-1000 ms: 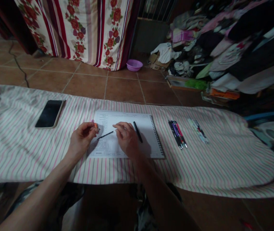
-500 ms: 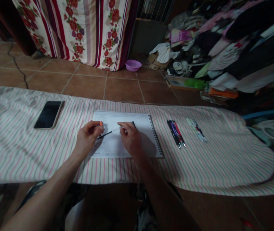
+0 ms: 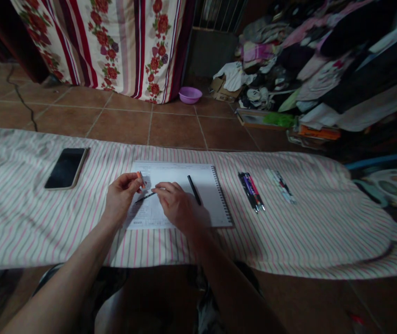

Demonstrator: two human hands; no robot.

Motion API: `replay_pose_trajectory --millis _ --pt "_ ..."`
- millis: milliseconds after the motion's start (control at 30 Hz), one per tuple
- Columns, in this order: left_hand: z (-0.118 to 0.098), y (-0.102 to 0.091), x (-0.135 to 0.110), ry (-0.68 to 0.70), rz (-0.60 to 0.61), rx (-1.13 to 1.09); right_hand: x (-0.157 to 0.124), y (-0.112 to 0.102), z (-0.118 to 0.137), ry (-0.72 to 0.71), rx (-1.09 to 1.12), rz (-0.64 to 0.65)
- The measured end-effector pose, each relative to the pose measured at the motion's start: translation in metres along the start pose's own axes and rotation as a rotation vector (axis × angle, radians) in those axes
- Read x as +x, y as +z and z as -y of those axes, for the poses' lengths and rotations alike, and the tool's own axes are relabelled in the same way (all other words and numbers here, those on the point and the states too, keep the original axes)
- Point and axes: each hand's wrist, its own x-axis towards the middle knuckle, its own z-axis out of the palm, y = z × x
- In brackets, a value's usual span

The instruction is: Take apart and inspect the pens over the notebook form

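My left hand [image 3: 123, 192] is over the left part of an open spiral notebook [image 3: 207, 178], with thumb and forefinger pinching a small orange piece [image 3: 140, 178]. A thin dark rod like a pen refill [image 3: 145, 198] slants from below that hand towards my right hand [image 3: 175, 204]. The right fingertips are closed around the rod's right end, which they cover. To the right of this hand a black pen barrel [image 3: 194, 189] lies slanted on the blank page. Whether the left fingers also touch the rod, I cannot tell.
Several pens [image 3: 251, 191] lie together right of the notebook, with a paler group of pens [image 3: 281, 186] farther right. A phone [image 3: 66, 168] lies on the left of the striped cloth [image 3: 94, 218]. Beyond are a purple basin [image 3: 190, 95] and piled clothes [image 3: 289, 60].
My right hand has moved left along the rod towards my left hand, uncovering the black barrel on the page. The orange piece has tilted in my left fingers. The whole view has shifted slightly.
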Motion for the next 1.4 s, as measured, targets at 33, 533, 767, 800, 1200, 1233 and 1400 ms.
replay_pose_trajectory --millis 33,533,767,800,1200,1233,1400 --pt "0.0 0.0 0.0 0.002 -0.002 -0.002 0.0 0.0 0.002 -0.008 -0.026 0.021" --pt "0.002 -0.008 0.003 -0.008 -0.039 0.019 0.001 0.006 0.001 -0.014 -0.19 0.08" --pt "-0.001 -0.007 0.003 -0.058 -0.041 -0.11 0.002 0.004 0.003 -0.009 -0.202 0.101" --pt "-0.001 -0.007 0.003 -0.058 -0.043 -0.124 0.002 0.003 0.003 -0.01 -0.201 0.101" --pt "-0.007 -0.012 0.005 -0.02 -0.111 -0.142 0.003 -0.006 0.001 0.02 -0.151 0.004" --pt "-0.006 -0.012 0.005 0.002 -0.106 -0.137 0.003 -0.007 0.001 0.029 -0.13 -0.024" --pt "-0.002 -0.012 0.005 0.123 -0.03 -0.103 0.006 -0.009 -0.002 0.045 0.016 -0.2"
